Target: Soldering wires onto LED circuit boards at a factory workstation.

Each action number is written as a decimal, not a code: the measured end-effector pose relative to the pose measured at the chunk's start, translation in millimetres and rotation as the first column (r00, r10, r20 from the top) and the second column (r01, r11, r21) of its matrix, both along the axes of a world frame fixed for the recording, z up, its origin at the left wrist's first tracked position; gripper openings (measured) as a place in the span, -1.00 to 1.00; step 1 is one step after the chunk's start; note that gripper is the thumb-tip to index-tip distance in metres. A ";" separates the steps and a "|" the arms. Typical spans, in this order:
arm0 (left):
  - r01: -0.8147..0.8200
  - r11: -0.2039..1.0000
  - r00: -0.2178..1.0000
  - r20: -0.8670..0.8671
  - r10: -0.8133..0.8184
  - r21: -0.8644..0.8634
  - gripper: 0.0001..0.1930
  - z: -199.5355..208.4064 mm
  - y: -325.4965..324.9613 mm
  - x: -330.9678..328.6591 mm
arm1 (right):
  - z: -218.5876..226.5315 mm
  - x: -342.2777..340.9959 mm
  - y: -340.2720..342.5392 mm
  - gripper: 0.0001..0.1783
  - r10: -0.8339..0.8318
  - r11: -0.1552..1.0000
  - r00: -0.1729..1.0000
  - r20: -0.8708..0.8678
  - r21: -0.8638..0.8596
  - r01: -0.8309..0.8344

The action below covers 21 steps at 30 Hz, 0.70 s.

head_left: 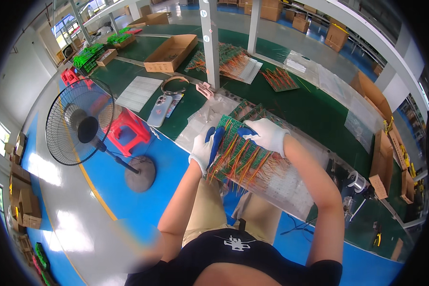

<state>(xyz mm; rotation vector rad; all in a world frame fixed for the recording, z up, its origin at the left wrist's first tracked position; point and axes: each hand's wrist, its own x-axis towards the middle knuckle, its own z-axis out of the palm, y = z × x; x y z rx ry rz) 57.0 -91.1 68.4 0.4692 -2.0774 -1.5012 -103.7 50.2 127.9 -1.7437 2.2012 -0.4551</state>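
A green circuit board panel (229, 127) is tilted up in front of me over the table's near edge, with many orange, red and yellow wires (245, 162) fanning down from it. My left hand (207, 147), in a white glove with blue fingers, grips the panel by its left edge. Across the upper right of the same panel lies my right hand (266, 135), gloved alike, with its fingers bent at the board; part of them is hidden. Behind the panel, more green boards (252, 112) rest on a clear plastic sheet (214, 108).
On the green table stand an open cardboard box (170, 53), wired boards (279, 79), a phone (160, 110) and a white sheet (139, 93). A metal post (210, 45) rises from it. At right are a solder spool (356, 181) and pliers (377, 236). A fan (86, 126) and red stool (128, 131) stand left.
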 end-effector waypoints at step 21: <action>0.086 0.996 0.983 -0.164 -0.082 0.013 -0.70 -59.1 -36.8 -11.8 | 9.7 -8.7 4.3 -0.51 0.039 0.831 0.968 -0.250 -0.530 -0.170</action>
